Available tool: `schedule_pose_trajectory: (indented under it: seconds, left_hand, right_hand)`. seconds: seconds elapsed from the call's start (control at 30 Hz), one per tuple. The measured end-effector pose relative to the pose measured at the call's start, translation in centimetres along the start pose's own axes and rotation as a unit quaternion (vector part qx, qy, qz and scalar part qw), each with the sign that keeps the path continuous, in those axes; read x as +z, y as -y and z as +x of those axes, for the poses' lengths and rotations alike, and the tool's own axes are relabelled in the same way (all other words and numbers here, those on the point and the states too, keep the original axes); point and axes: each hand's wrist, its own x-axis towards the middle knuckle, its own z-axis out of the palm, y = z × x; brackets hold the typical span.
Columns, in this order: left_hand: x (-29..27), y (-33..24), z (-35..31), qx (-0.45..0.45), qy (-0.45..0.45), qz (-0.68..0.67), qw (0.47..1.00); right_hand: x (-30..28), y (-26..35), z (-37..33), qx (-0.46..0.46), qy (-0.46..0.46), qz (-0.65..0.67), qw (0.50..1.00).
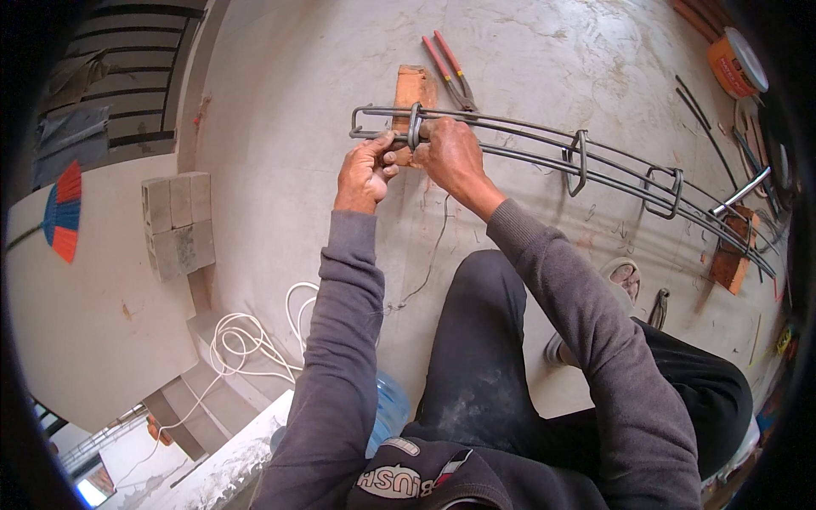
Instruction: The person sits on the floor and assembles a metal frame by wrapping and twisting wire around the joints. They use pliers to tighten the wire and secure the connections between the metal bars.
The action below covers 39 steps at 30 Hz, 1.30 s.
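Note:
A long, narrow rebar cage point(544, 144) of thin steel bars stretches from in front of me toward the far right, with several bent stirrups around it. At its left end my left hand point(366, 172) pinches a lower bar beside the end stirrup point(415, 126). Just right of that stirrup, my right hand point(456, 156) is closed around the bars, its fingertips partly hidden. An orange brick point(414, 88) lies under this end of the cage. Long-handled nippers point(449, 68) with red grips lie just beyond, their jaws close to the bars.
Another orange brick point(736, 253) props the cage's right end. Loose rods and a tub point(738, 64) are at the far right. Left are stacked grey blocks point(178, 225), a broom head point(63, 212), a stair opening and a coiled white cable point(242, 340). Pliers point(659, 308) lie near my foot.

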Motion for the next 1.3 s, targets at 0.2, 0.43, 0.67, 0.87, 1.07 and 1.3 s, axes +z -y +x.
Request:
schedule_pose_trajectory:
  seconds: [0.2,0.43,0.67,0.87,1.07,1.3]
  left_hand:
    - [-0.9,-2.9,-1.9,-0.022,0.061,0.269,0.961]
    - [0.8,-2.8,-2.2,0.514,-0.176,0.643,0.54]
    - [1.9,-5.2,0.2,0.32,-0.043,0.779,0.538]
    - [2.5,-5.7,0.8,0.252,-0.031,0.73,0.635]
    - [1.5,-4.8,1.1,0.309,0.002,0.656,0.689]
    - [3.2,-4.0,-0.4,0.291,0.117,0.474,0.822]
  right_hand:
    - [0.2,-0.2,-0.1,0.016,-0.002,0.02,1.0]
    - [-0.1,0.1,-0.1,0.021,0.011,0.043,0.999]
    - [0.2,0.1,-0.1,0.021,0.012,0.039,0.999]
    - [0.1,0.0,0.2,-0.001,0.019,0.013,1.0]
    - [-0.1,0.1,0.5,-0.007,0.016,0.003,1.0]
    - [-0.4,0.3,1.1,0.007,0.042,-0.006,0.999]
